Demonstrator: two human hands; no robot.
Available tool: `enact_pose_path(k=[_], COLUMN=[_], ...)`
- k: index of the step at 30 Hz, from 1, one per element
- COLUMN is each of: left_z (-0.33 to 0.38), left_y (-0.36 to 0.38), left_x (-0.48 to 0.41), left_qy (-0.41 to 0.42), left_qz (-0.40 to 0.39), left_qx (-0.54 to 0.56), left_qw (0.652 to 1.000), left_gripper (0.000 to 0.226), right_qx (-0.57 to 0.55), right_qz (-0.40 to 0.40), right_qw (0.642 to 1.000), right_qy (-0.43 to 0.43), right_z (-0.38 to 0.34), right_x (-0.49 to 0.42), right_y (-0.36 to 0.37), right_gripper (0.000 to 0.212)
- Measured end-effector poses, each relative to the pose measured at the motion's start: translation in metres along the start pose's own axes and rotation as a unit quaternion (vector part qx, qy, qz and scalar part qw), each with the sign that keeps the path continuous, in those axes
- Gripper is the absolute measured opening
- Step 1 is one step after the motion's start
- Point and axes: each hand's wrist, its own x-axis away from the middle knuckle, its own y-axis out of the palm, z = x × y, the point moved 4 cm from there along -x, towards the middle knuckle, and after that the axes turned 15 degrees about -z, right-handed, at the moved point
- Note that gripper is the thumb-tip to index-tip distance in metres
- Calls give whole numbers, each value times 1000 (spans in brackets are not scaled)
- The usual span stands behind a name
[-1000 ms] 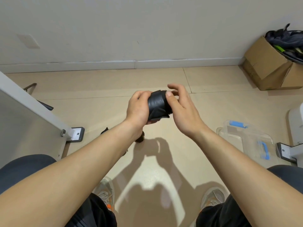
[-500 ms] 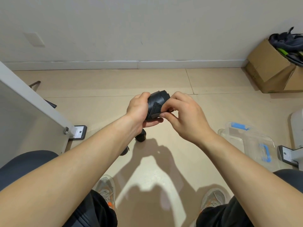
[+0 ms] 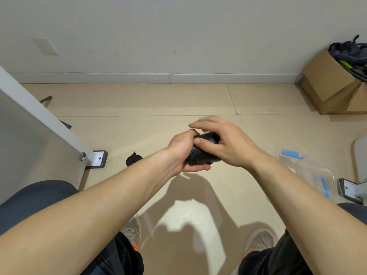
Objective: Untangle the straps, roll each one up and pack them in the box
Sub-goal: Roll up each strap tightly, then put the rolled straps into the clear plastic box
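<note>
A rolled black strap (image 3: 200, 153) sits between both hands above the floor. My left hand (image 3: 182, 149) grips the roll from the left, fingers curled under it and thumb on top. My right hand (image 3: 224, 142) lies over the roll from the right, its thumb pressed on the roll's top and its fingers stretched out above it. Most of the roll is hidden by the hands. Another black strap (image 3: 134, 158) lies on the floor behind my left forearm. A clear plastic box (image 3: 309, 173) with blue latches rests on the floor at the right.
A white table panel (image 3: 39, 120) with a bracket foot (image 3: 98, 158) stands at the left. A cardboard box (image 3: 329, 84) stuffed with dark fabric sits in the far right corner. Another white furniture foot (image 3: 351, 190) is at the right edge. My shoes show below.
The roll has dropped lower and turned. My right hand let go of its pinch on the strap end and now covers the roll with its fingers stretched out.
</note>
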Motion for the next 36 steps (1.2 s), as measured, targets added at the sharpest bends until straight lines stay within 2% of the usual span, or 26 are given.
enact_pose_path(k=[5,8,11,13,16,19,22,24,26,28,33,35,36], left_z=[-1,-4,-8,-7,-10,-21,-38,-50,-62,-76,-114,-131,-141], left_y=[-15,-23,-37,-41,-30,-37,-57,-68,-76,-83,-98,-106,-114], left_x=[6,11,12,14,25,28,25,23,18,8,-29,-44,-53], left_qy=[-16,-53,-74,0,190,248,226,218,206,188,118,82,60], left_qz=[-2,-8,22,65,80,133,184,201,212,215,204,195,200], left_qx=[-12,-27,-141,-214,-216,-222,-188,-153,-134,-85,15,19,-15], left_qw=[1000,998,987,975,954,933,938,943,946,955,972,977,978], left_gripper=[30,49,74,68,33,22,26,29,29,28,23,26,33], right_qx=[12,-69,-157,-202,-274,-315,-382,-435,-465,-495,-478,-471,-461], right_qz=[44,73,103,104,100,75,-8,-83,-118,-113,-62,-45,-35], right_qw=[999,992,974,960,936,920,899,875,857,837,833,830,830], right_qy=[24,81,131,162,196,219,215,193,188,207,270,295,311], right_z=[-8,-1,7,8,8,3,-7,-14,-11,0,30,42,50], right_x=[-1,-3,-6,-9,-14,-17,-19,-16,-12,-11,-19,-21,-24], right_y=[11,14,19,28,41,53,71,85,101,117,160,180,192], right_gripper=[41,28,38,52,62,69,68,58,44,34,26,28,31])
